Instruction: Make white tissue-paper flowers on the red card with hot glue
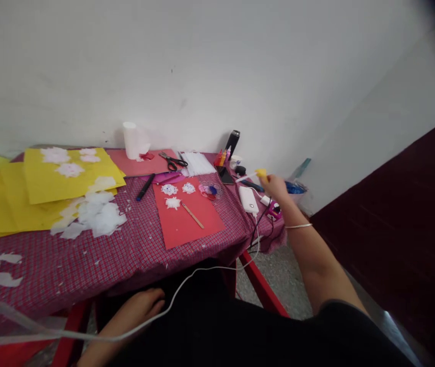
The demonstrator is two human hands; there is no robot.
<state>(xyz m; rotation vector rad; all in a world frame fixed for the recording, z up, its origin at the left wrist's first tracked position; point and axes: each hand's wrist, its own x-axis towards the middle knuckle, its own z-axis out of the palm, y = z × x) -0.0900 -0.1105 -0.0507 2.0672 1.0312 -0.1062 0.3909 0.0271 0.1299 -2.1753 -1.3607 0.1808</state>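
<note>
The table [141, 244] spans left and centre, its red sheet [186, 234] at centre lying flat, probably as a work surface. The left hand [144, 306], bottom left, lies low, perhaps resting, its grip impossible to tell; the right hand [275, 187], right of centre, pinches the stick [251, 176] by its yellow end, likely to free the white shaft.

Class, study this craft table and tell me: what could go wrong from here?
The white cable hangs off the table from the white power bank, so a tug on it might drag the power bank over the edge.
The yellow-ended white stick in the right hand points toward the dark phone; if its tip is wet, which is unclear, it may drip there.
The loose white paper pieces could scatter if brushed.
</note>
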